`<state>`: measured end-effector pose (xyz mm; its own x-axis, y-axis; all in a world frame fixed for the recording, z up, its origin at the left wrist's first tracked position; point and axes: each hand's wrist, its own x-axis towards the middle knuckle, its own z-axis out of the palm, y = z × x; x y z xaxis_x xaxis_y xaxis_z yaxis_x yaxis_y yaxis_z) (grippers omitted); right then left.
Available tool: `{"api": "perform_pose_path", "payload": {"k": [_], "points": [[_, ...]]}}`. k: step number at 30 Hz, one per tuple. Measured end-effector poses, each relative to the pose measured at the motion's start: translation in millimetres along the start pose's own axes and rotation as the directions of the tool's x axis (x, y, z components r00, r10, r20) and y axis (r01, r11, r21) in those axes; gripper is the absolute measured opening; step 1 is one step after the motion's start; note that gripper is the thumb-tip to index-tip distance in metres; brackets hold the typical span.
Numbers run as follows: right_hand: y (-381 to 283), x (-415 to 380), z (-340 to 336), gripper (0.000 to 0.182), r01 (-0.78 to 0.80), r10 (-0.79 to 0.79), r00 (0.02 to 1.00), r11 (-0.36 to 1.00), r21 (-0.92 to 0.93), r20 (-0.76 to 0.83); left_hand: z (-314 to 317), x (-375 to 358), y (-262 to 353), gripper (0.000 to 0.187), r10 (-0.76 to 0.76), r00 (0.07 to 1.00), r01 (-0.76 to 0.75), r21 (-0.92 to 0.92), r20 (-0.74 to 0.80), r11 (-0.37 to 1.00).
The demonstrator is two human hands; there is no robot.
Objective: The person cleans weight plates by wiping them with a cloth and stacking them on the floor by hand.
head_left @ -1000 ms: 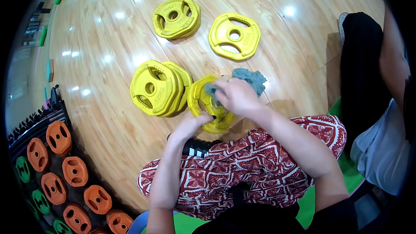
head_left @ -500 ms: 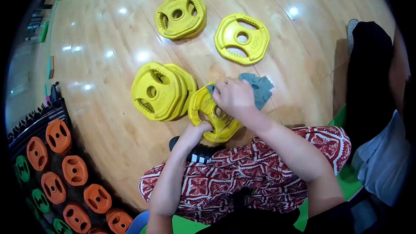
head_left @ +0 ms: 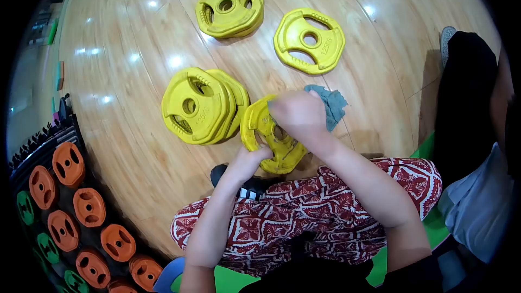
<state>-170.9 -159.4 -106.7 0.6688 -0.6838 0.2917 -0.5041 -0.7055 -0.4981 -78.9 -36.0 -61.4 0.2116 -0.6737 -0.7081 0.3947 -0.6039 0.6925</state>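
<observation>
My left hand (head_left: pixel 254 161) grips the lower left rim of a yellow weight plate (head_left: pixel 287 158), which is tilted up off the floor in front of my crossed legs. My right hand (head_left: pixel 299 113) is closed on a grey-blue cloth (head_left: pixel 330 106) over the upper right of that plate; the hand is blurred, and the cloth hangs out past its far side. Left of the held plate leans a stack of yellow plates (head_left: pixel 196 106). Farther off lie another yellow stack (head_left: pixel 229 10) and a single yellow plate (head_left: pixel 309 40).
A rack at the lower left holds orange plates (head_left: pixel 88 206) and green plates (head_left: pixel 48 248). On the right sits another person in black trousers (head_left: pixel 468 92), beside a light grey cloth (head_left: pixel 473 201). A green mat (head_left: pixel 429 149) lies beneath me on the wooden floor (head_left: pixel 130 173).
My right hand has shifted slightly right and down across the held plate, with the cloth. The view has tilted a little, so the floor plates appear higher.
</observation>
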Motion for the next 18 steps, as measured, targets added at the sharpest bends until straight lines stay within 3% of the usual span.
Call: {"api": "perform_pose_path", "payload": {"k": [2, 3, 5, 7, 8, 11, 13, 16, 18], "points": [[-11, 2, -3, 0.016, -0.041, 0.041, 0.999, 0.999, -0.018, 0.002, 2, -1, 2, 0.009, 0.004, 1.0, -0.004, -0.011, 0.025, 1.0], [-21, 0, -6, 0.015, 0.01, -0.011, 0.999, 0.998, 0.056, 0.03, 4, -1, 2, 0.009, -0.003, 1.0, 0.003, -0.006, 0.025, 1.0], [-26, -3, -7, 0.015, 0.051, -0.057, 0.997, 0.99, 0.131, 0.049, 9, 0, 2, 0.004, -0.003, 0.996, 0.003, -0.003, -0.089, 1.0], [-25, -1, -9, 0.014, 0.013, -0.025, 0.996, 0.99, 0.138, 0.086, 1, 0, -2, 0.004, -0.002, 0.999, 0.002, 0.016, -0.041, 1.0], [-17, 0, -6, 0.015, -0.061, 0.037, 0.983, 0.989, 0.132, 0.178, -2, 1, -2, 0.004, 0.007, 1.0, -0.007, 0.031, 0.004, 0.999], [0, 3, -3, 0.015, -0.082, 0.08, 0.988, 0.997, 0.013, 0.133, -1, 0, 1, 0.009, -0.039, 0.999, 0.039, 0.005, 0.02, 0.999], [0, 7, -3, 0.016, -0.104, 0.104, 0.986, 0.995, -0.002, 0.134, -4, 5, -5, 0.026, 0.006, 1.0, -0.006, 0.022, 0.017, 1.0], [-9, 5, -10, 0.015, -0.119, 0.12, 0.984, 0.993, -0.014, 0.128, -5, 6, -6, 0.026, 0.003, 1.0, -0.005, 0.066, 0.028, 0.998], [-21, 4, -14, 0.015, -0.046, 0.036, 0.997, 0.986, 0.161, 0.069, 0, 5, -3, 0.024, 0.008, 1.0, -0.006, 0.083, -0.024, 0.996]]}}
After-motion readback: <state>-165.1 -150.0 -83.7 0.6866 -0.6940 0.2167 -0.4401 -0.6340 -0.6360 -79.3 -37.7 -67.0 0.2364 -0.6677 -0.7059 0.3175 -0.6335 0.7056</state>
